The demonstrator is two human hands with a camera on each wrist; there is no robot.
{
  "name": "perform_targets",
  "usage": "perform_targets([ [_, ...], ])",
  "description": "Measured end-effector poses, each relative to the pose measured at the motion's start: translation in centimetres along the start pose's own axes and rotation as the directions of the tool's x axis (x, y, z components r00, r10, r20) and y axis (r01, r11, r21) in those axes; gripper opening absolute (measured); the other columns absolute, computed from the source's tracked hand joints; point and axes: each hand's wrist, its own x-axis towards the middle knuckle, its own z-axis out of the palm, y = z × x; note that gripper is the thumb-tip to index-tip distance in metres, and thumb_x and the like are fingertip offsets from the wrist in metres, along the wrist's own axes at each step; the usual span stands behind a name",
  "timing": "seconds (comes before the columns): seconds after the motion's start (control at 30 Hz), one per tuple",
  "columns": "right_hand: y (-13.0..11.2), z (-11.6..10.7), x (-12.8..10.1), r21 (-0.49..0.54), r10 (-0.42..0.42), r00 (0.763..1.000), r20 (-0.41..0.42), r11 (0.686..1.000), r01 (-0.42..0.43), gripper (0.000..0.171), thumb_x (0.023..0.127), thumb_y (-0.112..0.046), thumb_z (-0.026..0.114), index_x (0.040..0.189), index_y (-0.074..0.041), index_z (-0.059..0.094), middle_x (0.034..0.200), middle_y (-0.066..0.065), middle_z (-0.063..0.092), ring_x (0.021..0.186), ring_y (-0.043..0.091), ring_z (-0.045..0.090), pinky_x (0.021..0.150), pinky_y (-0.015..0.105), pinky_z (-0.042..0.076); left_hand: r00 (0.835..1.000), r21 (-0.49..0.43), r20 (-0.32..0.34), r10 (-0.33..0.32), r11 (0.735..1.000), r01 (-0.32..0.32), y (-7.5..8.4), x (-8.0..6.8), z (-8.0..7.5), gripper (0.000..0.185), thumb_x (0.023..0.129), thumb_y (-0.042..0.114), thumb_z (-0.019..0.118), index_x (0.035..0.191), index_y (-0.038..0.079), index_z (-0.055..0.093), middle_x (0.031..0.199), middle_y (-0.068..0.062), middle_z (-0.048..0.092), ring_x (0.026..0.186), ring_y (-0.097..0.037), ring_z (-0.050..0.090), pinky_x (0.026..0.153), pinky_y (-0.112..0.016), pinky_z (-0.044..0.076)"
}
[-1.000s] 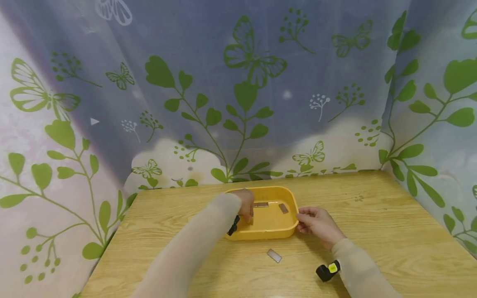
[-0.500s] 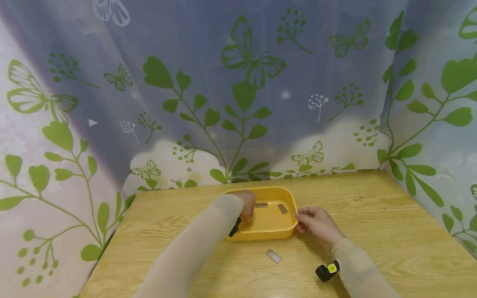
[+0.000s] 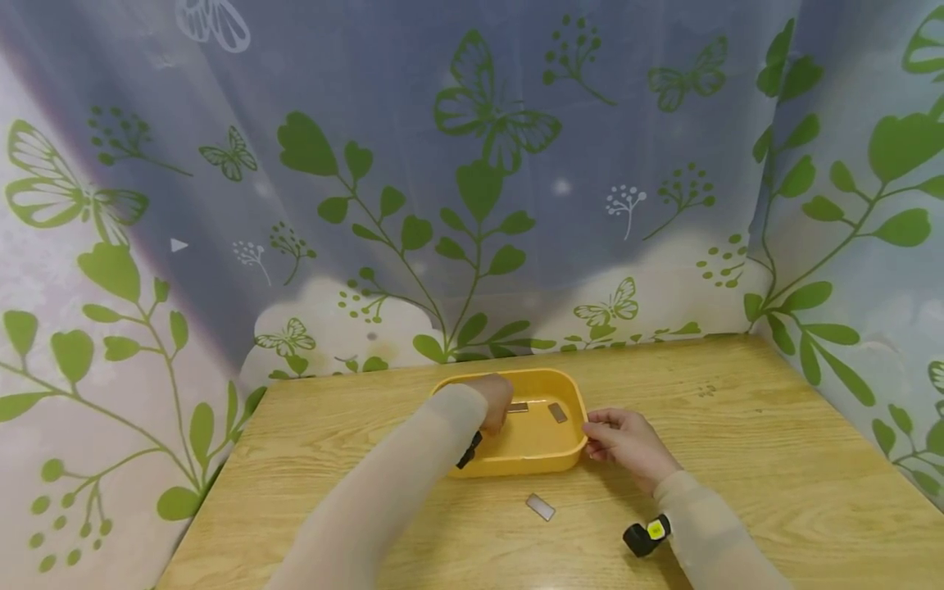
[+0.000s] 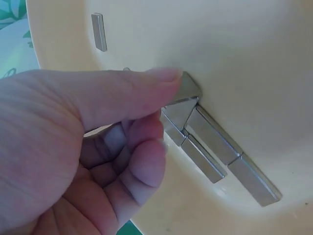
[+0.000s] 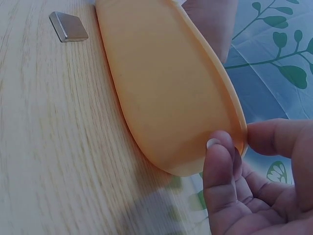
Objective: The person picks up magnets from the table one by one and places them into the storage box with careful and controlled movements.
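Observation:
My left hand (image 3: 497, 403) reaches into the yellow plastic basin (image 3: 542, 464). In the left wrist view its thumb and fingers pinch a small silver metal block (image 4: 188, 87), tilted over other blocks (image 4: 215, 134) lying end to end on the basin floor. Part of the held block is hidden behind the thumb. With thumb and fingertips, my right hand (image 3: 627, 442) grips the rim at the basin's right end; the right wrist view shows the thumb and fingers on either side of the wall (image 5: 166, 88).
One more silver block (image 3: 558, 412) lies apart near the basin's right end. Another silver block (image 3: 541, 506) is on the wooden table (image 3: 354, 459) in front of the basin. Behind the table hangs a curtain (image 3: 398, 205) printed with leaves and butterflies.
My left hand has shifted slightly right inside the basin, covering more of the blocks at its back. The right hand keeps its grip on the rim.

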Motion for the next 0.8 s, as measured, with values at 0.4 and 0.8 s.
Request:
perform_targets([
  [0.4, 0.0, 0.0, 0.1, 0.003, 0.003, 1.0, 0.0, 1.0, -0.003, 0.036, 0.098, -0.01, 0.055, 0.125, 0.013, 0.049, 0.103, 0.022, 0.059, 0.078, 0.018, 0.061, 0.067, 0.027, 0.053, 1.0, -0.006, 0.006, 0.022, 1.0, -0.022, -0.5, 0.2, 0.6, 0.017, 0.075, 0.016, 0.081, 0.064, 0.015, 0.068, 0.065, 0.006, 0.059, 0.058, -0.01, 0.045, 0.048, -0.022, 0.037],
  [0.8, 0.0, 0.0, 0.0, 0.011, -0.007, 1.0, 0.01, 1.0, 0.007, 0.036, 0.098, -0.009, 0.055, 0.125, 0.014, 0.049, 0.101, 0.021, 0.06, 0.077, 0.018, 0.061, 0.066, 0.027, 0.054, 0.999, 0.065, 0.03, -0.019, 0.998, 0.017, 0.5, -0.9, -0.2, 0.02, 0.072, 0.023, 0.086, 0.071, 0.015, 0.067, 0.074, 0.007, 0.061, 0.069, -0.01, 0.048, 0.062, -0.022, 0.046],
])
